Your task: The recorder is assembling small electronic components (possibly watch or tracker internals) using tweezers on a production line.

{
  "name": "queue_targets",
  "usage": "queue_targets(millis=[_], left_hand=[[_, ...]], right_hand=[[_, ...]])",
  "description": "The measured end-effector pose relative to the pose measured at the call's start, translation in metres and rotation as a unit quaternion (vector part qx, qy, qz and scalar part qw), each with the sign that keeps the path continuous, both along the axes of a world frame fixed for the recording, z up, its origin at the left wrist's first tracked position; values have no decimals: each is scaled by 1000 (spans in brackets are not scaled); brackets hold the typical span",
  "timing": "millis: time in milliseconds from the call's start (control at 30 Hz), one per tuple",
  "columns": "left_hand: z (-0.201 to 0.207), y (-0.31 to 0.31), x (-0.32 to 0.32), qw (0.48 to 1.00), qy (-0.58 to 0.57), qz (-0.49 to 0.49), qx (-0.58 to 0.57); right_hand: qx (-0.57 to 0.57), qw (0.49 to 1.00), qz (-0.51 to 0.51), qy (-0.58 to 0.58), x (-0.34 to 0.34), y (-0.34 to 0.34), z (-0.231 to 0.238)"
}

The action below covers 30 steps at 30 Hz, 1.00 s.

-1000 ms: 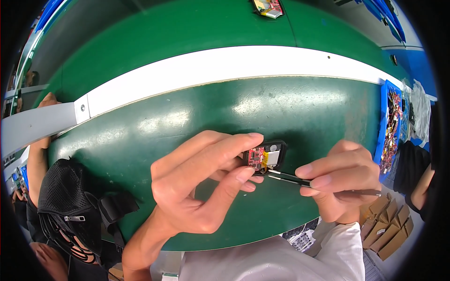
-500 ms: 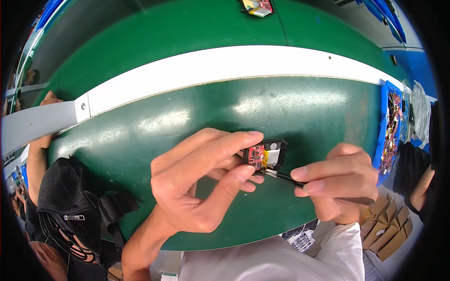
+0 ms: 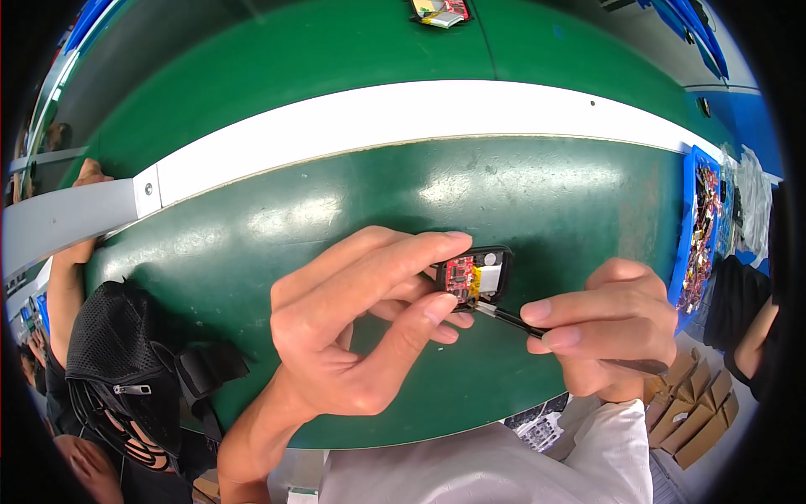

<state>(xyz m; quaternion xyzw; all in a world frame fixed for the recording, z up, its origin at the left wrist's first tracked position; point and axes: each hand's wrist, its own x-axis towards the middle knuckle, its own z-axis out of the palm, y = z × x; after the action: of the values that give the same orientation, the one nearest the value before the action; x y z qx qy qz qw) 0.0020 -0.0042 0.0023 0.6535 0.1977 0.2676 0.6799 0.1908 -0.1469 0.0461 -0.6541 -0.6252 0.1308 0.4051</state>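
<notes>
The left hand [image 3: 357, 328] is pinching the black case [image 3: 508, 269] between thumb and index finger at its left end, while the other fingers are curling beneath and behind it. The case is sitting just above the green table [image 3: 269, 193], near its front edge, with its open face turning up toward the viewer. Its long axis is running roughly from left to right, its free end pointing to the person's right.

Inside, the red board [image 3: 459, 274] is filling the left half, the yellow tape [image 3: 476, 279] is crossing the middle, and the silver pack [image 3: 489, 279] is lying to the right, with a round disc [image 3: 491, 260] showing by the far edge.

The right hand [image 3: 617, 328] is pinching the tweezers [image 3: 508, 317] between thumb and fingers. Their long axis is slanting, the tips pointing left and slightly away from the person, the butt end pointing right and toward the person. The tweezers' arms are lying close together, and the tips are meeting the near edge of the case beside the tape; whether they are gripping a part is too small to tell.

Beyond the white bar [image 3: 403, 105], a second unit [image 3: 440, 12] is lying on a green surface.
</notes>
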Motion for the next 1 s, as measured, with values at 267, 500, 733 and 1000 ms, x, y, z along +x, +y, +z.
queue_targets(millis=[267,500,733,1000], left_hand=[[-1,0,2,1000,-9,5,12],[-1,0,2,1000,-7,3,0],[-2,-2,1,1000,-10,-3,22],[-1,-4,1,999,3,-1,32]], right_hand=[[-1,1000,15,-12,2,-1,0],[16,1000,-2,-7,-1,-1,-3],[11,1000,6,10,0,0,-3],[18,999,34,-32,2,0,-2]])
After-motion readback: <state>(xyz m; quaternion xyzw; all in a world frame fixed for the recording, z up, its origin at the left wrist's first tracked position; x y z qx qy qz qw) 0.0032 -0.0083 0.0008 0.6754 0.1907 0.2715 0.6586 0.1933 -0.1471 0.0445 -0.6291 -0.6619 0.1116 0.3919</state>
